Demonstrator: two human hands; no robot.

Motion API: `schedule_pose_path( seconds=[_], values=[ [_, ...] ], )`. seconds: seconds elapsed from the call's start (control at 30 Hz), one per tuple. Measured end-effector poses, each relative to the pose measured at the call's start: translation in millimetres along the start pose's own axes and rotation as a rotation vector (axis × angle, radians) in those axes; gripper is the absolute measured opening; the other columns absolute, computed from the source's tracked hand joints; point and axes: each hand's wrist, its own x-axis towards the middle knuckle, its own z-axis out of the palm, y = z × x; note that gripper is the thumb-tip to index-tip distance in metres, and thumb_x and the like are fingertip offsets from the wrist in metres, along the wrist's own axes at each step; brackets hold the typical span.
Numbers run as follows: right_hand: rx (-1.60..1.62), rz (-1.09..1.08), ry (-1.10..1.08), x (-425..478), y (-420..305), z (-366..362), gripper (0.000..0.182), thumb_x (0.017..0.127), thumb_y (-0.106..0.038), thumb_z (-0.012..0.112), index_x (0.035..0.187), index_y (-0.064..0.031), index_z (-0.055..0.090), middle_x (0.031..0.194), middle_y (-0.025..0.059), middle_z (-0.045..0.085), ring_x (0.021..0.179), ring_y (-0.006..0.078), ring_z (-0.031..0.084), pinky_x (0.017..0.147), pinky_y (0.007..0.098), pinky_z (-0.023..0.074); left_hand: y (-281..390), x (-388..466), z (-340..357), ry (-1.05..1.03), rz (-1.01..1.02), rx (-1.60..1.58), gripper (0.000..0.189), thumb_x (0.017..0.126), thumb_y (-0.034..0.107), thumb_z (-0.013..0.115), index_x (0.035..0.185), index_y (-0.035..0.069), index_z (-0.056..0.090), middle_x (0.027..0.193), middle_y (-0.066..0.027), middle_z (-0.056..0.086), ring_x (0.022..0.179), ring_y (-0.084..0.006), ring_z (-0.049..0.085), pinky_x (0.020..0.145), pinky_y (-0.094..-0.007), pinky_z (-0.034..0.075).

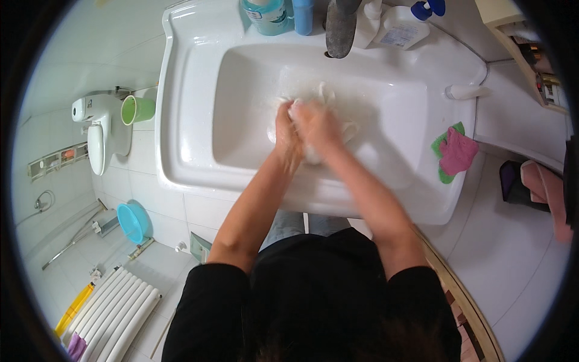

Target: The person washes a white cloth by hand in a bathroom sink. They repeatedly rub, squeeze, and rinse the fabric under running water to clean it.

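Both hands are together low in the basin of a white ceramic sink (185,149), with white wet fabric (326,92) between and around them. My left hand (288,131) has its fingers curled at the fabric. Against it presses my right hand (319,126), blurred by motion, also on the fabric. Parts of the cloth spread out behind and to the right of the hands; the rest is hidden under them. The grey faucet (341,31) stands over the basin's back edge.
Along the sink's back stand a teal bottle (269,20), a blue cup-like container (303,17) and white pump bottles (402,29). A white tube (466,92) and pink (457,151) and green cloths (446,176) lie on the right rim. A mirror cabinet juts out at upper right.
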Motion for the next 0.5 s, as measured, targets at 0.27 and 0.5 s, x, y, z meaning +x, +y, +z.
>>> schedule_pose_path(
  seconds=[0.27, 0.5],
  values=[
    [0.373, -0.020, -0.088, 69.2, 3.8, -96.7, 0.033, 0.092, -0.035, 0.056, 0.100, -0.0039, 0.065, 0.094, 0.0120, 0.067, 0.091, 0.0238, 0.064, 0.081, 0.0334, 0.0485, 49.2, -65.3, -0.2, -0.141, -0.002, -0.146, 0.066, 0.088, 0.053, 0.047, 0.138, 0.009, 0.043, 0.140, -0.0120, 0.045, 0.128, -0.0333, 0.044, 0.108, -0.0516, 0.032],
    [0.623, 0.038, -0.086, 39.6, 81.5, -48.8, 0.042, 0.087, -0.010, 0.056, 0.127, 0.0000, 0.050, 0.129, 0.0124, 0.054, 0.118, 0.0215, 0.052, 0.102, 0.0350, 0.0391, 30.0, -64.3, -3.3, -0.315, -0.099, -0.421, 0.085, 0.084, 0.068, 0.048, 0.142, 0.008, 0.035, 0.144, -0.0132, 0.041, 0.129, -0.0335, 0.041, 0.109, -0.0491, 0.031]
  ],
)
